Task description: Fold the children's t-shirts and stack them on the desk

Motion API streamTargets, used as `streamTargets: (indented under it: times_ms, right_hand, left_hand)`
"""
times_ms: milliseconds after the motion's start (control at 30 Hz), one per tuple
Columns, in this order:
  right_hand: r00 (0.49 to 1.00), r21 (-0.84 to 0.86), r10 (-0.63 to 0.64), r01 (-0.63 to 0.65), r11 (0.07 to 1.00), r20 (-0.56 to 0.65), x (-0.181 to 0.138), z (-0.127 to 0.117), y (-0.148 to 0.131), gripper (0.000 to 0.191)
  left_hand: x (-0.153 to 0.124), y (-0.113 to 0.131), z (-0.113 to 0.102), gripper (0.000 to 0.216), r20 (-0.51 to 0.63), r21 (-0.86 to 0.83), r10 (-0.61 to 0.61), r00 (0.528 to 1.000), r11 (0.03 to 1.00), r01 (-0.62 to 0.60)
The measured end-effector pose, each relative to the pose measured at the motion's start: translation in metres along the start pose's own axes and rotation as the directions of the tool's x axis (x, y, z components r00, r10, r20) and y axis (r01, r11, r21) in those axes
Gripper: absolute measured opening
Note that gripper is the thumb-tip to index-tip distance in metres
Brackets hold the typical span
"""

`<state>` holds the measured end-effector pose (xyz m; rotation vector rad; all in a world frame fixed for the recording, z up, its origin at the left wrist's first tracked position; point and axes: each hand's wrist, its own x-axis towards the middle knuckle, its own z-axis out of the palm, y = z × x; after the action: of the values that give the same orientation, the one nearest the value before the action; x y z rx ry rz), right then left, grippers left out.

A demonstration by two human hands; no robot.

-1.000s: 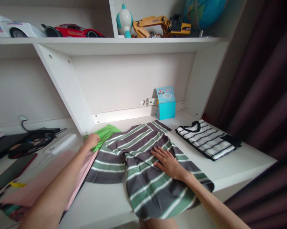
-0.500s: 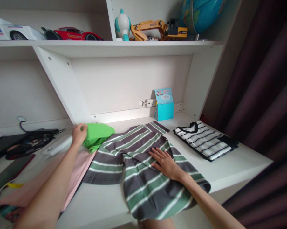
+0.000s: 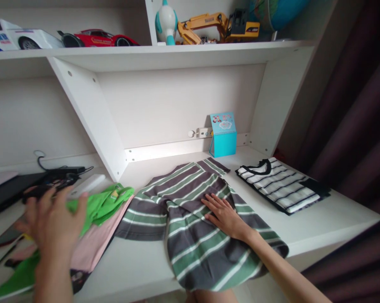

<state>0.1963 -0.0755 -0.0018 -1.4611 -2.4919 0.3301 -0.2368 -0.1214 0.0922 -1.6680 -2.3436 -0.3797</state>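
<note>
A grey and green striped shirt (image 3: 190, 210) with white lines lies rumpled across the desk, its lower edge hanging over the front. My right hand (image 3: 223, 216) rests flat on it, fingers stretched. At the left, my left hand (image 3: 55, 223) is raised with its fingers apart, somewhat blurred, holding nothing. Behind and beneath it a bright green garment (image 3: 103, 206) lies crumpled over a pink garment (image 3: 90, 250); part of both is hidden by my left hand and forearm.
A folded black and white striped shirt (image 3: 280, 185) lies at the right. A turquoise desk calendar (image 3: 224, 143) stands by the back wall. Dark devices and cables (image 3: 54, 179) lie far left. Toys, including a yellow excavator (image 3: 215, 29), stand on the shelf (image 3: 177, 54) above.
My left hand has let go of the green garment and moved left and toward me. The green garment now lies over the pink one. My right hand stays on the striped shirt.
</note>
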Motion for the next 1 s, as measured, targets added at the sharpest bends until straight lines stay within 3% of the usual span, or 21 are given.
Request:
streamTargets:
  times_ms: [67,100,200,267,367,433,467,533,600,633,700,767,867,1000]
  right_hand:
    - [1.000,0.002,0.005,-0.005,1.000,0.006,0.000,0.000,0.000,0.059]
    - [1.000,0.002,0.008,-0.008,1.000,0.008,0.000,0.000,0.000,0.058]
    - [1.000,0.004,0.016,-0.016,1.000,0.013,0.000,0.001,0.000,0.058]
    - [1.000,0.005,0.025,-0.025,1.000,0.014,0.000,0.001,0.000,0.058]
    - [0.999,0.008,0.048,-0.048,0.999,0.016,0.001,0.001,-0.002,0.058]
    - [0.998,0.010,0.055,-0.056,0.998,0.021,0.001,0.000,-0.003,0.058]
    - [0.998,0.012,0.056,-0.056,0.998,0.024,0.001,0.000,-0.003,0.058]
    - [0.998,0.018,0.054,-0.055,0.998,0.026,0.000,-0.001,-0.003,0.058]
    - [0.998,0.020,0.057,-0.058,0.998,0.025,-0.002,-0.002,-0.001,0.059]
    - [0.998,0.018,0.061,-0.061,0.998,0.025,-0.003,-0.003,0.000,0.059]
    - [0.997,0.011,0.070,-0.070,0.997,0.020,-0.008,-0.003,0.003,0.059]
    - [0.997,0.012,0.073,-0.073,0.997,0.011,-0.014,-0.004,0.005,0.059]
    - [0.997,0.018,0.076,-0.076,0.997,-0.003,-0.023,-0.005,0.007,0.058]
    - [0.994,-0.002,0.113,-0.113,0.994,0.003,-0.024,-0.006,0.001,0.059]
  left_hand:
    - [0.003,0.025,0.011,0.059,-0.077,0.076,-0.078,0.994,0.994,0.084]
    - [0.006,0.034,0.017,0.060,-0.049,0.107,-0.083,0.995,0.990,0.088]
    - [0.014,0.043,0.033,0.064,0.194,0.156,-0.031,0.981,0.988,0.000]
    - [0.014,0.044,0.036,0.066,0.282,0.175,-0.038,0.959,0.985,-0.013]
    - [0.008,0.057,0.028,0.067,0.224,0.189,-0.029,0.974,0.982,-0.014]
    - [0.003,0.081,0.022,0.062,0.133,0.134,0.112,0.985,0.982,-0.130]
    - [0.001,0.096,0.022,0.058,0.119,0.081,0.227,0.967,0.968,-0.238]
    - [0.004,0.128,0.029,0.052,0.203,-0.049,0.438,0.876,0.898,-0.437]
    - [0.016,0.155,0.044,0.048,0.368,-0.103,0.470,0.803,0.878,-0.467]
    - [0.026,0.164,0.052,0.046,0.438,-0.085,0.418,0.795,0.900,-0.427]
    - [0.049,0.176,0.070,0.044,0.502,-0.006,0.278,0.819,0.948,-0.319]
    - [0.074,0.180,0.082,0.041,0.494,0.034,0.202,0.845,0.967,-0.251]
    - [0.104,0.185,0.092,0.035,0.474,0.013,0.212,0.855,0.969,-0.248]
    - [0.134,0.208,0.093,0.026,0.381,-0.068,0.318,0.868,0.946,-0.317]
